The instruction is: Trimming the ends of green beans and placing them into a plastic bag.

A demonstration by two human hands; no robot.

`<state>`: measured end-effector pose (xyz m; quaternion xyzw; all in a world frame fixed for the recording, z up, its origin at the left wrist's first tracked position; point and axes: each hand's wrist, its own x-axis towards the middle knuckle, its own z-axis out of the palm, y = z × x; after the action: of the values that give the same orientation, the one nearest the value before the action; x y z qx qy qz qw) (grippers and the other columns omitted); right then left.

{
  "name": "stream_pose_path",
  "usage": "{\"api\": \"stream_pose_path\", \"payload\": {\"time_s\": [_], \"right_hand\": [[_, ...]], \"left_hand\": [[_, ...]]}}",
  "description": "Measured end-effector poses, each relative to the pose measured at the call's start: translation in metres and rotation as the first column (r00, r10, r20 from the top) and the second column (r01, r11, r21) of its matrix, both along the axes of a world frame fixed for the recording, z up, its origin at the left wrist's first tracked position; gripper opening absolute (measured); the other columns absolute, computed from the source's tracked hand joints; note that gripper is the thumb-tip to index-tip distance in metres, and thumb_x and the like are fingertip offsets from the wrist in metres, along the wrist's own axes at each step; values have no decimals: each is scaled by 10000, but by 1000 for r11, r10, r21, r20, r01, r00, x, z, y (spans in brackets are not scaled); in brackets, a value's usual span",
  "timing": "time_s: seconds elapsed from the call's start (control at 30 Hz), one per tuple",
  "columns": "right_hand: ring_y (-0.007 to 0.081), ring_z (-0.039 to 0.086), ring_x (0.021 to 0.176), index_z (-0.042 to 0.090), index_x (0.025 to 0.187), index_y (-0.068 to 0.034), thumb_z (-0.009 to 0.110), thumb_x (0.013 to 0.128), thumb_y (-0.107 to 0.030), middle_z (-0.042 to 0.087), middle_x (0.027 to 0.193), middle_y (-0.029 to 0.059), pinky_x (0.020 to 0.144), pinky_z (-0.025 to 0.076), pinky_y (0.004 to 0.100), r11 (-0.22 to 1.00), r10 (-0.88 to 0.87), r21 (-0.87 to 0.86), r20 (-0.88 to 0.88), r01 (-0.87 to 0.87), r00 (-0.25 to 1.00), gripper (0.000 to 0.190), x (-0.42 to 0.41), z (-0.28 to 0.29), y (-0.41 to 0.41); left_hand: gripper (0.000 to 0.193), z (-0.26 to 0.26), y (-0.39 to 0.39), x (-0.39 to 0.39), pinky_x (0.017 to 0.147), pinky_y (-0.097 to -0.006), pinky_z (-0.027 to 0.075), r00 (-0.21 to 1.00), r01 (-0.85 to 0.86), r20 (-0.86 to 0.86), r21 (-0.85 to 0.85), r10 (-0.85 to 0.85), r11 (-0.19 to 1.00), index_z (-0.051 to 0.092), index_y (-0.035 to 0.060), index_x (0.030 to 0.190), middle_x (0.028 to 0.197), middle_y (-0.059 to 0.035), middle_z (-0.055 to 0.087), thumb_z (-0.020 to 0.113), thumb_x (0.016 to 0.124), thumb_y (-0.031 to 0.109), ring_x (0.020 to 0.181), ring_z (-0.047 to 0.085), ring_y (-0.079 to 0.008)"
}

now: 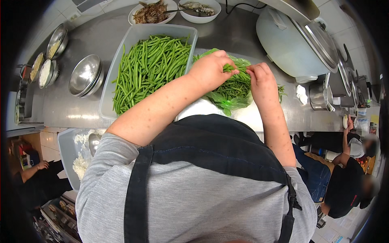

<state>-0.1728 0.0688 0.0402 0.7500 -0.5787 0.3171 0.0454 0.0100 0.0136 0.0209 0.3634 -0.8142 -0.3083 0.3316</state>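
Observation:
My left hand (212, 69) pinches a few green beans (227, 68) above a green plastic bag (234, 104). My right hand (262, 79) is just beside it, thumb and fingertips drawn together near the bean ends; whether a bean is between them is too small to tell. Trimmed bean tips (232, 90) are heaped in the opened bag under both hands. Left of the bag, a translucent plastic tub (104, 103) is filled with long green beans (152, 66). My left forearm crosses over the tub's near right corner.
Stacked steel bowls (86, 74) stand left on the steel counter (121, 38). Behind are a plate of brown dried food (150, 12) and a white bowl (199, 18). A large lidded container (282, 42) and steel pot (317, 95) stand right. Other people (343, 185) are nearby.

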Motion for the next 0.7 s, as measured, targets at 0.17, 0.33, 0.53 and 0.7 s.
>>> {"api": "stream_pose_path", "payload": {"time_s": [0.17,0.33,0.53,0.7], "right_hand": [[253,593,763,631,904,-7,618,837,-42,607,853,109,688,483,321,994,-87,-43,272,103,958,77,-1,4,-3],[184,580,770,675,943,-28,637,868,-124,620,889,73,718,469,287,995,-104,72,635,76,766,128,-11,9,-1],[230,609,856,693,959,-46,690,809,-157,623,914,85,752,473,332,981,5,182,340,-71,941,187,8,3,7],[293,597,832,660,865,-23,700,770,-137,627,854,102,747,475,376,971,41,211,310,-111,950,154,13,-6,-1]], "left_hand": [[231,-9,-1,-3,704,-332,482,998,-57,-12,-77,56,995,658,69,860,875,-75,593,715,803,286,770,594,-255],[285,-17,-12,-9,610,-251,437,914,61,-360,577,187,815,642,47,985,806,24,584,674,862,301,678,534,-92],[275,-14,-12,-5,502,-197,283,859,314,-483,760,171,570,642,66,1028,789,61,541,647,877,296,565,351,-43],[229,-15,-12,-5,495,-201,271,871,287,-450,791,197,540,635,84,987,767,64,518,660,870,280,559,351,-41]]}}
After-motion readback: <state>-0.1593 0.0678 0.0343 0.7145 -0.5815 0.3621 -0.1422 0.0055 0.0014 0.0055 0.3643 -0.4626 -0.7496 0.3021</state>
